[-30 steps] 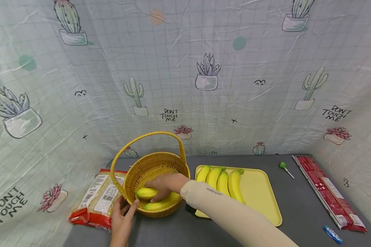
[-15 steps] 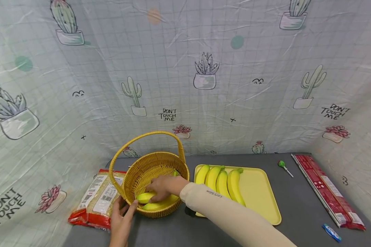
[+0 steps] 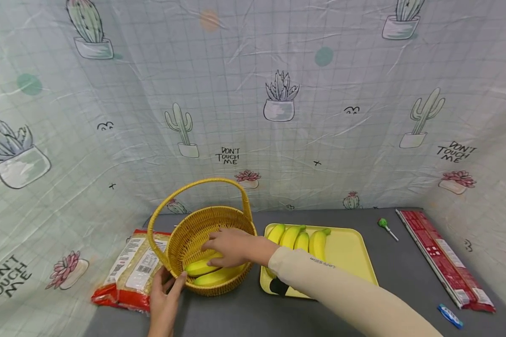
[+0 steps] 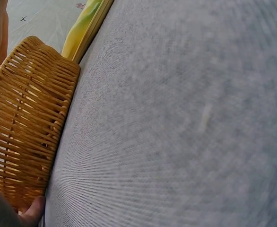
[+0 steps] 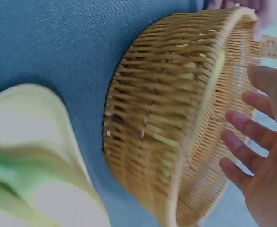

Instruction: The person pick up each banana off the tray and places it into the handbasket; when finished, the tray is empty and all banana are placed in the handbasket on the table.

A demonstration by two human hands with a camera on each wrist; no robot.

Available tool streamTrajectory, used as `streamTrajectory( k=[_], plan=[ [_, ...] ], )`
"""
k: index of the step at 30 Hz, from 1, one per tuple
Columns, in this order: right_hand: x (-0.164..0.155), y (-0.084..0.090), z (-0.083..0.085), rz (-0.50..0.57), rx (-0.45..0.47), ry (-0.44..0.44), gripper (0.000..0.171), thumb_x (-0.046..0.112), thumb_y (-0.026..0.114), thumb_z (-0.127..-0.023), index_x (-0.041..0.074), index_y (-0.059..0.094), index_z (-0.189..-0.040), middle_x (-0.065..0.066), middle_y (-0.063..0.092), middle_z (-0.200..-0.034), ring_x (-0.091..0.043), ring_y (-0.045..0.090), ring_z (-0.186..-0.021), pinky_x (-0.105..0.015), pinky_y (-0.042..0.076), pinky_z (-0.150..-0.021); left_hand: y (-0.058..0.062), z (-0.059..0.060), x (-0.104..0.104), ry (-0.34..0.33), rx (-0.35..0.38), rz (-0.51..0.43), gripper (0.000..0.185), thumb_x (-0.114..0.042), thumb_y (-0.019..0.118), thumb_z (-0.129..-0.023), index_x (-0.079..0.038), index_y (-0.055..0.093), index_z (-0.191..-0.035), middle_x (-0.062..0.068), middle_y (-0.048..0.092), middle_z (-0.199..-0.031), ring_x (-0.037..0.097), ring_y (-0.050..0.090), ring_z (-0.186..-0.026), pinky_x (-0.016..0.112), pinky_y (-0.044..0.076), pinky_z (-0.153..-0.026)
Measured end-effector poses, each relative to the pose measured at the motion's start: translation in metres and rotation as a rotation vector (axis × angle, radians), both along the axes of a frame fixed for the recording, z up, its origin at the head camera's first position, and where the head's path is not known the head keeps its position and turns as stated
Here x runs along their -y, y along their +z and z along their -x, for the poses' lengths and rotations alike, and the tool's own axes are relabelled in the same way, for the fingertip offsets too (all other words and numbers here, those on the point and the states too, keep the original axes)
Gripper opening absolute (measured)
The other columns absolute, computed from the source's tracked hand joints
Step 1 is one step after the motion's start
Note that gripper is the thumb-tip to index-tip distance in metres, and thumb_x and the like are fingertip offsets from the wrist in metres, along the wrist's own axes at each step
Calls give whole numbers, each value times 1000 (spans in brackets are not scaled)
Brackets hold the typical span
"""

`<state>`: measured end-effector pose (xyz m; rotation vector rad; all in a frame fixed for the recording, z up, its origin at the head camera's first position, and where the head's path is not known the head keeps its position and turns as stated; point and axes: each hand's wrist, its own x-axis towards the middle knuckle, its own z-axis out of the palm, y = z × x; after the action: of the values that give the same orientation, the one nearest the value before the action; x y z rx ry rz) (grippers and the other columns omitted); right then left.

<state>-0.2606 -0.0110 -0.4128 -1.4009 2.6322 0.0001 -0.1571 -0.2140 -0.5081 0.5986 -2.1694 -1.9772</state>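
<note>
A yellow wicker basket [image 3: 212, 292] with a tall hoop handle stands tilted toward me, and bananas [image 3: 202, 267] lie inside it. My left hand [image 3: 165, 299] holds the basket's near left side, with the thumb at the front rim and the fingers round the side wall. Over the basket's opening, my right hand [image 3: 232, 245] has its fingers spread and grips nothing; the right wrist view shows the open palm near the rim. To the right, several bananas [image 3: 293, 236] lie side by side on a yellow tray [image 3: 350, 252], partly covered by my right sleeve.
A bag of grain with red ends [image 3: 130, 276] lies left of the basket. On the far right are a long red packet [image 3: 442, 257], a green lollipop [image 3: 382, 223] and a small blue-and-white item [image 3: 450, 316]. A patterned curtain [image 3: 253, 93] borders the grey table.
My right hand has let go of a banana in the basket and risen, its forearm shifting right over the tray. The left hand has stayed at the basket's side.
</note>
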Motion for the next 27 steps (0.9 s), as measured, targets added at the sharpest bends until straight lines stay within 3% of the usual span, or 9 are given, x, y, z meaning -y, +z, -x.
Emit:
streamTrajectory(
  k=[6, 12, 21, 27],
  plan=[
    [-33, 20, -10, 123, -22, -33, 46, 44, 60, -109, 28, 59, -151, 1, 57, -144, -19, 55, -126, -34, 49, -102, 2, 0, 0, 20, 20, 10, 98, -44, 72, -102, 1, 14, -167, 33, 25, -163, 49, 31, -146, 64, 34, -115],
    [-71, 28, -10, 269, -8, -73, 42, 36, 62, -109, 21, 62, -148, -2, 60, -138, -19, 60, -115, -36, 53, -94, 3, -1, 2, 14, 23, 24, 97, -43, 71, -102, 1, 15, -168, 33, 25, -163, 49, 32, -145, 64, 34, -115],
    [-117, 27, -12, 414, -85, -233, 47, 39, 66, -107, 18, 60, -148, -7, 62, -136, -23, 63, -107, -44, 56, -85, 4, -1, 0, 13, 23, 24, 96, -42, 71, -103, 2, 15, -167, 34, 26, -163, 49, 33, -144, 64, 34, -114],
    [-137, 18, -13, 429, -107, -396, 51, 41, 68, -105, 16, 60, -149, -9, 61, -138, -31, 62, -119, -53, 54, -95, 4, 1, -1, 4, 35, 20, 98, -43, 72, -102, 3, 14, -167, 35, 25, -164, 50, 33, -145, 66, 34, -115]
  ],
)
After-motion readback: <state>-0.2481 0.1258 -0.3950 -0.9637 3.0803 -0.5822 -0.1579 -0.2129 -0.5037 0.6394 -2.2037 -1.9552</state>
